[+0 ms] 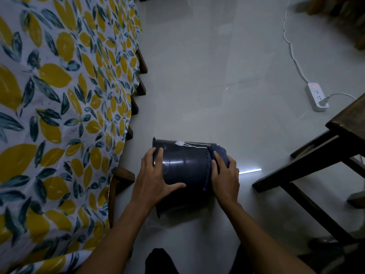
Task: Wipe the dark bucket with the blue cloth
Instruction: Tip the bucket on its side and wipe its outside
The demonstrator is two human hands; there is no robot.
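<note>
The dark bucket [185, 167] lies on its side above the pale floor, its rim to the left and its base to the right. My left hand [156, 178] holds the bucket near the rim, fingers over the edge and thumb stretched across the wall. The blue cloth [219, 151] is draped over the base end. My right hand [225, 175] presses the cloth against the bucket with its fingers laid over it. A white scrap and thin white streaks mark the bucket's upper side.
A table with a lemon-print cloth [59, 115] fills the left, wooden chair legs [141, 62] showing along its edge. A dark wooden stool [324, 163] stands at the right. A white power strip [317, 96] with a cable lies on the floor [217, 76] far right.
</note>
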